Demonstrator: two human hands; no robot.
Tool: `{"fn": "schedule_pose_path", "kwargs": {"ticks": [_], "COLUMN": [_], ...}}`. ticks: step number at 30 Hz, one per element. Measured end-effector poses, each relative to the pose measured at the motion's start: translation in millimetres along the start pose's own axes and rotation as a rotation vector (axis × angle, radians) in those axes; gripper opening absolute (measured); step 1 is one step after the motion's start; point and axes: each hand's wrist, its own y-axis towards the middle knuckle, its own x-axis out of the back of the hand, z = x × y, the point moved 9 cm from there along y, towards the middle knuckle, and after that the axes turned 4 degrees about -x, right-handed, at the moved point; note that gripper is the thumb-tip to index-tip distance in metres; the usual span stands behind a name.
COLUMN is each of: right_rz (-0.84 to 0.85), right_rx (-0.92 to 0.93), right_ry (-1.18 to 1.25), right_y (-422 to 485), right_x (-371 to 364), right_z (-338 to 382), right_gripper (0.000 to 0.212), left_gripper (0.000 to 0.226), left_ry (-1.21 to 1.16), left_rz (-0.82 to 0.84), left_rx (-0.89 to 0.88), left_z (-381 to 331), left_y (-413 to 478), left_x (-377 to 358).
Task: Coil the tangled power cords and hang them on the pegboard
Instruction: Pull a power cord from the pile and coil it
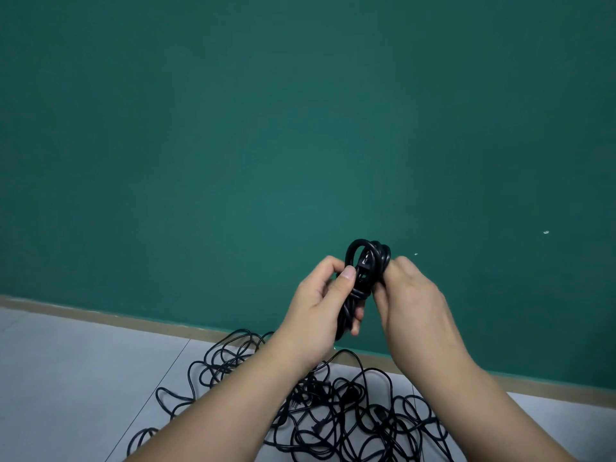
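Coiled cord (361, 290): raised, in front of wall (300, 128), between both hands.
Left hand (320, 305): at 8 o'clock of coil, gripping it.
Right hand (411, 295): at 3 o'clock of coil, gripping it.
Tangled cords (336, 395): on floor (66, 378), at 6 o'clock of coil, partly behind forearms.
Baseboard (100, 315): between wall and floor, running from 9 to 4 o'clock.

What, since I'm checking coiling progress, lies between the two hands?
The coiled cord, gripped by the left hand and the right hand, seen in the head view.
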Motion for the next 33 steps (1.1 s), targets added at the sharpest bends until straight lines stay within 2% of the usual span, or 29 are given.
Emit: {"fn": "schedule_pose_path", "kwargs": {"ticks": [4,7,9,16,18,23,27,33], "right_rz": [-0.093,-0.060,-0.054,-0.004,0.000,-0.092,-0.148,-0.075], "right_rx": [-0.075,-0.268,-0.348,-0.231,-0.221,-0.402,-0.378,-0.301], "right_ry": [0.317,0.753,0.904,0.712,0.830,1.138,1.050,0.956], "right_y": [-6,-12,-13,-8,-8,-11,-5,4], "right_x": [9,0,-4,-7,-6,-11,-1,1], "right_z": [-11,-19,-22,-32,-31,-43,-43,-34], "right_gripper": [0.020,0.026,0.021,0.040,0.035,0.015,0.007,0.001], "left_gripper": [0.023,0.027,0.029,0.027,0.024,0.022,0.022,0.024], "left_ry": [-0.011,-0.052,-0.065,-0.149,-0.232,-0.456,-0.508,-0.523], "left_rz": [-0.011,-0.062,-0.083,-0.074,-0.032,0.115,0.123,0.131], "left_rx": [0.004,0.026,0.028,0.076,0.114,0.192,0.198,0.193], "left_z": [0,5,8,16,19,22,24,23], "left_y": [0,4,6,8,7,4,5,5], "left_x": [-4,-4,-4,-8,-12,-25,-20,-13]}}
